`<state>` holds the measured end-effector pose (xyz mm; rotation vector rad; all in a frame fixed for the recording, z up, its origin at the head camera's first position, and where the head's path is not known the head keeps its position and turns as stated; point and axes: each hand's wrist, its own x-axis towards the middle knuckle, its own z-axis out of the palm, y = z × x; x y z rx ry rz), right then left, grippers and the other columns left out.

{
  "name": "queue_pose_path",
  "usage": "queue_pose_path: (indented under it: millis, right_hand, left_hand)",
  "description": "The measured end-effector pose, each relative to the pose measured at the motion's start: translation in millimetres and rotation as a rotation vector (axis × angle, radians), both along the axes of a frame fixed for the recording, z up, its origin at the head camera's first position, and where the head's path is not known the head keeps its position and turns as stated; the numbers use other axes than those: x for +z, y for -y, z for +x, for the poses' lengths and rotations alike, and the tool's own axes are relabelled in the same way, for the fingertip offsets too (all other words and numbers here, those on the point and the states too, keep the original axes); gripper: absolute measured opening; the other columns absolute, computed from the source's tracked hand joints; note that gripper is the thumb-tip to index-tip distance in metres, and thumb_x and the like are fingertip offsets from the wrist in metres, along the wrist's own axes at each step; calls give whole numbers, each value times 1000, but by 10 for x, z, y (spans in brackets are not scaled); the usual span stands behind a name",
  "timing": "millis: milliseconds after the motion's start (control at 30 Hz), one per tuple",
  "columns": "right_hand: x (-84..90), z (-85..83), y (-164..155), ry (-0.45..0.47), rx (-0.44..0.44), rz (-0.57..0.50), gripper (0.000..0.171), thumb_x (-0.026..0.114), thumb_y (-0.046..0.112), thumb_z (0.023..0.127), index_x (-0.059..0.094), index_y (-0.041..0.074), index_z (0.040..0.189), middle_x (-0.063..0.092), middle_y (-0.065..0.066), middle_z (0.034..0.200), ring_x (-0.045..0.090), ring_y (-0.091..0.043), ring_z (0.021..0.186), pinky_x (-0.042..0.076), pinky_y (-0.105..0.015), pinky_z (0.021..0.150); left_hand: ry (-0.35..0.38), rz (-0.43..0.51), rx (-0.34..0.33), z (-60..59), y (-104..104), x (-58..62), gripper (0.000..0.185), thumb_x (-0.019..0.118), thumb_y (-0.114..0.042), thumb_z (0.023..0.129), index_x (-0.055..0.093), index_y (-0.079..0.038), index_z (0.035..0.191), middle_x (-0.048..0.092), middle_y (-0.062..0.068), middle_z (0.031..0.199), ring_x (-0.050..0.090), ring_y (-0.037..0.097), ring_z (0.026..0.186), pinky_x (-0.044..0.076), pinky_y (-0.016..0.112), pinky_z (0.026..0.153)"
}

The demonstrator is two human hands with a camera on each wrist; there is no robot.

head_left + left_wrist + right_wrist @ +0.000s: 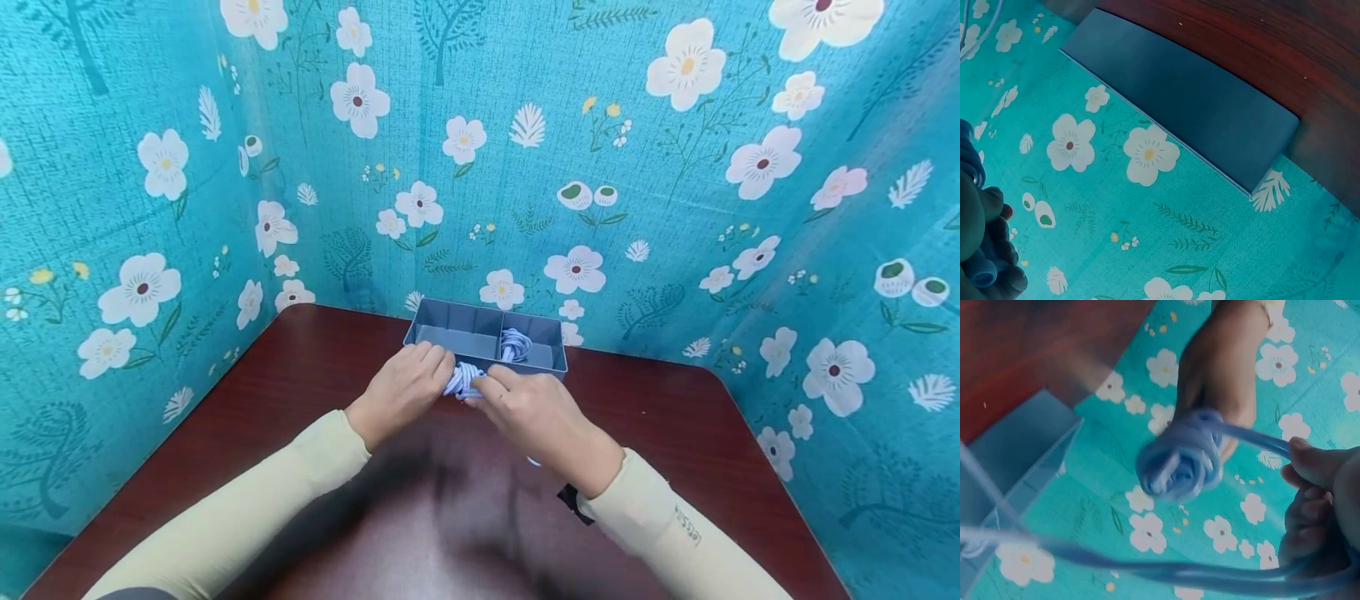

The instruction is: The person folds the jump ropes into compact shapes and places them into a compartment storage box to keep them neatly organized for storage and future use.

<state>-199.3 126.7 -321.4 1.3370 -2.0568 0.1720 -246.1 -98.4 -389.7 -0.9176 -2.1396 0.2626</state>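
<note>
A light blue cord wound into a thick bundle [463,379] is held in the air just in front of a grey-blue divided tray. My left hand [405,387] grips the bundle, its fingers curled round it; in the right wrist view the coiled end of the bundle [1179,459] faces the camera. My right hand [536,412] pinches a doubled length of cord [1254,439] that runs taut from the bundle. More strands [1166,572] loop below the right hand. At the left edge of the left wrist view the left hand [988,244] is partly cut off.
The tray [450,315] stands at the table's back edge, with a divider [501,335]. Another coiled cord [515,344] lies in its right compartment. A dark red-brown table [330,358] lies underneath, and a flowered turquoise cloth [480,208] hangs round its back and sides.
</note>
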Motion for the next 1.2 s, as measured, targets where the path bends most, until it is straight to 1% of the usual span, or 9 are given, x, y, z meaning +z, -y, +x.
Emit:
queue_pose_path:
  millis: [133,267,367,733,867,1000,1100,1133,1200]
  right_hand:
    - [104,-55,-22,-1,7,17,24,75,19,86,70,5,104,57,-1,77,48,-8,51,43,-19,48]
    - [159,-130,-41,-18,14,18,20,76,19,85,70,7,99,57,0,80,50,-9,53,46,-21,50]
    - [167,-196,-56,-1,22,0,17,78,20,84,71,9,95,57,1,80,53,-9,55,49,-21,53]
    - [91,-420,-94,230,71,-61,10,77,22,84,75,17,92,57,8,82,55,-2,69,46,-18,59]
    - [9,-497,-85,258,71,-28,8,75,24,86,74,18,92,55,9,83,52,-2,69,45,-17,60]
    - [-135,-569,-77,220,81,20,8,66,23,94,67,15,94,53,6,82,52,-6,64,46,-20,59]
    - [-267,-604,-70,222,77,58,7,59,20,98,62,13,98,51,5,83,51,-9,65,46,-23,61]
    - [-308,-605,-66,244,75,69,5,60,16,97,61,12,100,51,4,85,52,-9,68,46,-24,63]
    - [-388,-598,-49,309,70,80,12,62,11,94,58,12,106,53,4,89,53,-10,76,47,-26,69]
  left_hand:
    - [-28,-49,-57,21,-1,-1,26,74,-10,83,64,0,105,56,10,86,47,20,73,45,28,63]
    - [-44,-91,-134,52,-8,6,22,71,-9,84,62,-2,103,56,9,86,46,20,72,44,28,64]
    - [-49,-107,-173,86,-13,19,21,70,-9,85,61,-2,103,57,9,86,47,20,73,44,28,64]
    - [-96,-143,-219,193,-19,126,17,62,-7,90,59,0,104,57,10,91,50,23,81,45,30,73]
    - [-104,-142,-234,215,4,154,21,65,-9,87,59,2,104,59,12,93,51,24,83,47,31,76]
    - [-129,-131,-235,218,20,164,23,66,-9,87,60,3,105,61,14,96,54,25,85,49,32,79]
    - [-127,-112,-231,214,28,163,17,54,-6,92,60,4,105,61,15,97,55,26,86,49,32,80]
    - [-122,-103,-232,216,29,164,17,50,-4,94,60,4,105,61,16,97,55,26,86,50,33,80]
    - [-116,-86,-229,220,29,165,21,43,-4,96,60,4,105,61,16,98,56,26,87,50,33,81]
